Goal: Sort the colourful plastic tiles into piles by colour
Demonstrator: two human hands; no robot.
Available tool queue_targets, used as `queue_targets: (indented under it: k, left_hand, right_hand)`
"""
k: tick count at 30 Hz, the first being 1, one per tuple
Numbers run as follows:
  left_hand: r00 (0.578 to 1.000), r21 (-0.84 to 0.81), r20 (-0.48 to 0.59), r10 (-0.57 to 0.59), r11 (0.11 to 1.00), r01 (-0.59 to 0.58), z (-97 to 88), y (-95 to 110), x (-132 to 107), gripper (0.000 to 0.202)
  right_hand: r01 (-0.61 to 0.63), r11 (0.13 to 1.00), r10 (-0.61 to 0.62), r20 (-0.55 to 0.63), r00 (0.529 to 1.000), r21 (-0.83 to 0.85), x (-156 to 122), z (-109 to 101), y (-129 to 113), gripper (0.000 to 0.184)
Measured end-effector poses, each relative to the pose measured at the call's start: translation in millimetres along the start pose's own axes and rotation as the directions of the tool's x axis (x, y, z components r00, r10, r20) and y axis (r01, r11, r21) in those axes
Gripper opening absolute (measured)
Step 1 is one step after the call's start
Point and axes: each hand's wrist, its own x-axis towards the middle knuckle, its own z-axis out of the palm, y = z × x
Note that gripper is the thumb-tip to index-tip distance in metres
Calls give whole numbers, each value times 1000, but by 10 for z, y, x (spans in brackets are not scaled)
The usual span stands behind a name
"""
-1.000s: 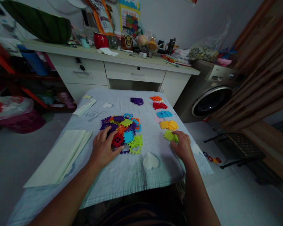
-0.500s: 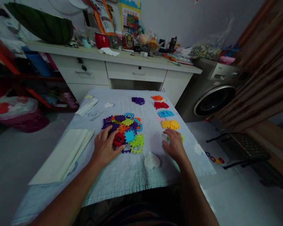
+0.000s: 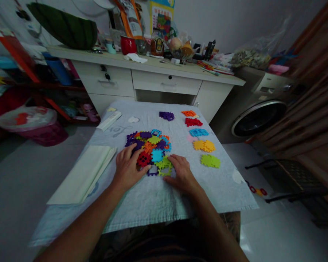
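A mixed pile of toothed plastic building tiles point(image 3: 149, 147) lies mid-table in purple, orange, red, blue and green. My left hand point(image 3: 128, 167) rests at the pile's left edge, fingers apart, beside a red window tile point(image 3: 144, 159). On the other side, my right hand point(image 3: 182, 173) is at the light green tiles point(image 3: 165, 165), thumb and fingers apart; I cannot tell how firmly it touches them. Sorted by colour at the right are green tiles point(image 3: 210, 161), yellow tiles point(image 3: 204, 146), blue tiles point(image 3: 198, 132), red tiles point(image 3: 193, 122) and orange tiles point(image 3: 188, 113). Purple tiles point(image 3: 166, 116) lie farther back.
A pale cloth point(image 3: 142, 198) covers the table. Folded white sheets point(image 3: 80, 174) and a narrow white box point(image 3: 109, 121) lie at its left. Behind stands a cluttered white desk point(image 3: 169, 74), with a washing machine point(image 3: 257, 102) right of it. A stool point(image 3: 289, 174) is at the right.
My right hand has moved left from the green group to the pile's right edge, uncovering that group. My left hand stays by the pile. The whole view has shifted slightly.
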Motion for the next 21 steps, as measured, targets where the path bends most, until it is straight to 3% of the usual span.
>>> queue_targets:
  k: [6, 15, 21]
  left_hand:
    - [999, -22, -21, -36, 999, 35, -32, 20, 19, 55]
    - [999, -77, -36, -41, 996, 38, -53, 39, 39, 52]
    - [999, -113, -23, 24, 993, -26, -63, 67, 43, 59]
  right_hand:
    - [-10, 999, 13, -89, 996, 30, 17, 55, 83, 56]
    - [-91, 994, 99, -193, 976, 52, 10, 19, 81, 52]
    - [-67, 993, 89, -252, 964, 94, 7, 6, 82, 52]
